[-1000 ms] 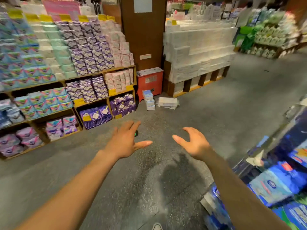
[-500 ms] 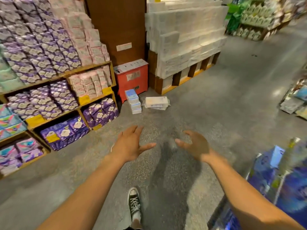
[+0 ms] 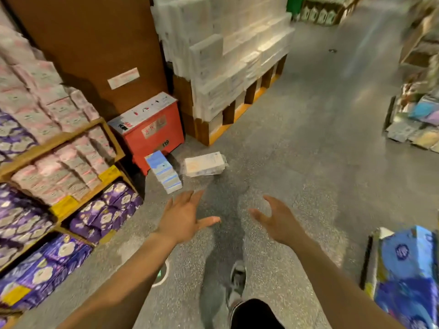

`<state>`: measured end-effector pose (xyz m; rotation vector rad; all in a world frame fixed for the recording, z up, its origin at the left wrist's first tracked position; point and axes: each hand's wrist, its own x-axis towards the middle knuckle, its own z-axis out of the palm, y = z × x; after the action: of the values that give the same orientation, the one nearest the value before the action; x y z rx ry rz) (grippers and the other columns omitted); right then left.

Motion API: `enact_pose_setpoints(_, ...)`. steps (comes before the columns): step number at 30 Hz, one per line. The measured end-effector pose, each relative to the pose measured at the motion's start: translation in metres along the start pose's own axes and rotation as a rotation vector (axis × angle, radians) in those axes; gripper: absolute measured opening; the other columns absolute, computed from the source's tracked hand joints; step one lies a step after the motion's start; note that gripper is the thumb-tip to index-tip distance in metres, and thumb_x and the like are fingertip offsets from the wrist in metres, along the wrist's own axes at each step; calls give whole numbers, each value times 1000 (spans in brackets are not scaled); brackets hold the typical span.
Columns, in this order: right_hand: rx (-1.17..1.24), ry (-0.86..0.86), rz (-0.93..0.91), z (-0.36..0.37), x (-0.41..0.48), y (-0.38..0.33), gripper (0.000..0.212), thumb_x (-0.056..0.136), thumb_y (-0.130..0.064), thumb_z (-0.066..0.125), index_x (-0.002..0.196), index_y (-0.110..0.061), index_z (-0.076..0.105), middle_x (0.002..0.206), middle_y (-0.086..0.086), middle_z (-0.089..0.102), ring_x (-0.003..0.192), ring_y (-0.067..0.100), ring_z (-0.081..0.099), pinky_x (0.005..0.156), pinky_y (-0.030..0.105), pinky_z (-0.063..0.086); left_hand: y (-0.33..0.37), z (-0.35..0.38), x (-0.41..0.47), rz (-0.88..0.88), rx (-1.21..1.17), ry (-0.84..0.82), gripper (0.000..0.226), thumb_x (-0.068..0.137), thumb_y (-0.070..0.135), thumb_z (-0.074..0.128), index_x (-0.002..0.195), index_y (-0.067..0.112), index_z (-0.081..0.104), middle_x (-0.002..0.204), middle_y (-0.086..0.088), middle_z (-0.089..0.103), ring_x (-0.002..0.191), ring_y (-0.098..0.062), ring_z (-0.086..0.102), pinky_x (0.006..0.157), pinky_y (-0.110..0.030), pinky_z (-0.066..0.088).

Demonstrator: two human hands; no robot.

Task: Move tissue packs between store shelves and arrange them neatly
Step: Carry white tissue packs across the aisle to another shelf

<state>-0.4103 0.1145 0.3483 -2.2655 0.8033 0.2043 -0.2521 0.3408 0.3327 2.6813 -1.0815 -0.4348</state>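
while hands (image 3: 184, 218) (image 3: 276, 222) hover, packs (image 3: 164, 172) (image 3: 204, 163) lie ahead.

- The wooden shelves (image 3: 57, 138) on the left run off the picture's edge, and the print on their packs is smeared.
- The blue packs (image 3: 403, 264) at lower right are cut by the right and bottom edges.
- The left forearm (image 3: 133, 271) hides most of a white object (image 3: 164, 274) on the floor; what it is cannot be told.
- The far display (image 3: 330, 13) at the top is a blur.
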Motion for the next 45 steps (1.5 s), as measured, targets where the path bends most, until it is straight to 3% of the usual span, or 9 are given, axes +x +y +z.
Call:
enact_pose_setpoints(4, 6, -28, -18, -16, 119, -12, 102, 81, -77, 48, 159, -16, 26, 164, 7, 32, 150, 27, 31, 120, 44, 28, -25, -3, 104, -65, -22, 12, 135, 51, 106, 0, 158, 27, 22, 164, -8, 26, 150, -27, 24, 121, -51, 20)
enact_pose_setpoints(8, -32, -98, -34, -46, 240, -34, 88, 91, -65, 55, 159, -17, 25, 164, 6, 32, 149, 27, 32, 119, 43, 29, -49, -15, 206, -178, -36, -4, 134, 51, 105, 1, 157, 27, 24, 163, -6, 28, 150, -26, 25, 121, -50, 23)
enact_pose_setpoints(12, -163, -135, -48, -74, 344, -56, 89, 91, -69, 50, 159, -16, 27, 163, 8, 33, 149, 29, 32, 120, 45, 30, -76, -23, 302, -208, -47, -24, 123, 63, 104, 10, 151, 21, 34, 155, -7, 41, 143, -28, 37, 114, -54, 33)
enact_pose_setpoints(17, -180, -180, -33, -82, 460, -83, 88, 92, -68, 50, 158, -13, 27, 163, 9, 33, 149, 29, 32, 120, 46, 31, -111, -28, 406, -239, -125, -64, 117, 68, 99, 20, 157, 23, 25, 160, -4, 34, 147, -26, 30, 119, -56, 24)
enact_pose_setpoints(23, -185, -199, 38, -52, 610, -91, 88, 93, -68, 48, 160, -17, 24, 165, 6, 30, 150, 27, 31, 120, 43, 29, -179, 7, 542, -250, -156, -95, 132, 55, 106, 6, 157, 24, 25, 160, -4, 34, 147, -25, 30, 119, -55, 25)
enact_pose_setpoints(28, -189, -216, 84, 7, 737, -70, 88, 92, -68, 50, 159, -19, 22, 163, 4, 32, 149, 25, 33, 119, 47, 33, -240, 78, 642, -264, -137, -125, 135, 53, 105, 3, 158, 24, 23, 163, -3, 28, 151, -23, 23, 121, -49, 24)
enact_pose_setpoints(36, -178, -253, 56, 172, 932, 27, 79, 96, -57, 57, 157, -16, 27, 155, 8, 42, 141, 27, 41, 111, 40, 37, -345, 280, 767, -421, -202, -40, 116, 72, 94, 24, 158, 15, 25, 163, -10, 30, 151, -28, 25, 121, -48, 24)
enact_pose_setpoints(39, -161, -238, 71, 234, 1003, 76, 85, 92, -62, 59, 156, -17, 26, 154, 9, 43, 139, 28, 43, 109, 42, 40, -385, 361, 814, -493, -260, 26, 110, 73, 78, 46, 157, 11, 27, 162, -15, 30, 149, -33, 27, 119, -51, 28)
enact_pose_setpoints(45, -193, -259, 108, 330, 1115, 159, 105, 81, -72, 65, 156, -13, 18, 149, 15, 46, 129, 34, 53, 101, 45, 49, -460, 493, 888, -599, -248, 37, 119, 68, 83, 47, 159, 15, 13, 162, -18, 25, 147, -39, 28, 115, -58, 32)
